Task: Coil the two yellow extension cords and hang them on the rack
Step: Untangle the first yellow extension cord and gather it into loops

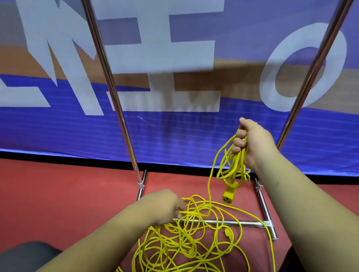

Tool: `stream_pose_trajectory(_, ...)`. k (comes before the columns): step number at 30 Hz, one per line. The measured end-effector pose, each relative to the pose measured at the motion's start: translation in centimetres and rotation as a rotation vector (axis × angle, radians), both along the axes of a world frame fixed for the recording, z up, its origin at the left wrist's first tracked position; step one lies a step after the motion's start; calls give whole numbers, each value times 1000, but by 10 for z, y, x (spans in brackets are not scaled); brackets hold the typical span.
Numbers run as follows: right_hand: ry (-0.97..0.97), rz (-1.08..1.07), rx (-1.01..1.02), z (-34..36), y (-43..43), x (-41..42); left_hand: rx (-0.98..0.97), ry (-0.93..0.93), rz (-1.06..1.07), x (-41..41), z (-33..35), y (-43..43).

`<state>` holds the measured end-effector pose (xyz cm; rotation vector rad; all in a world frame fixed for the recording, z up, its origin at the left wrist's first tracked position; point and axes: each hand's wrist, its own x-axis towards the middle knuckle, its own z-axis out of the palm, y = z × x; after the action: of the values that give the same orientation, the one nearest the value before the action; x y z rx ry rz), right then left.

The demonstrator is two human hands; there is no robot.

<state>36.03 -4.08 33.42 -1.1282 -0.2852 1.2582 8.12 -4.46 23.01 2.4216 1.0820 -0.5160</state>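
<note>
Several thin yellow extension-cord loops (234,163) hang under the clamped fingers of the right hand (253,140). Pulling could knot the yellow cord tangle (185,248) beside the fingers of the left hand (164,206), whose grip I cannot tell.

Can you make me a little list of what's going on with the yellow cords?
right hand: grips a coiled bundle, raised; socket end dangles below
left hand: pinches a strand of the tangled cord
tangled cord: heaped on the red floor, across the base bar
rack: no cord hung in view
</note>
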Motion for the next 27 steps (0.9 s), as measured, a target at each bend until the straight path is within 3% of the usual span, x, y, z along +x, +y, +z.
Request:
stream_pose_trajectory(6,-123,207,13,-8,0,-19,311,-181,-165,32,36,-11)
stream_pose_trajectory(9,-277,357,-44,-12,-5,-28,416,-327,-150,34,53,-9)
stream_pose_trajectory(13,-505,525,-100,-15,-15,-42,477,-460,-15,32,75,-9)
stream_pose_trajectory(17,-509,655,-123,-18,-18,-53,415,-629,205,31,93,-8)
stream_pose_trajectory(27,-585,908,-214,-13,-26,-53,417,-537,301,14,99,12)
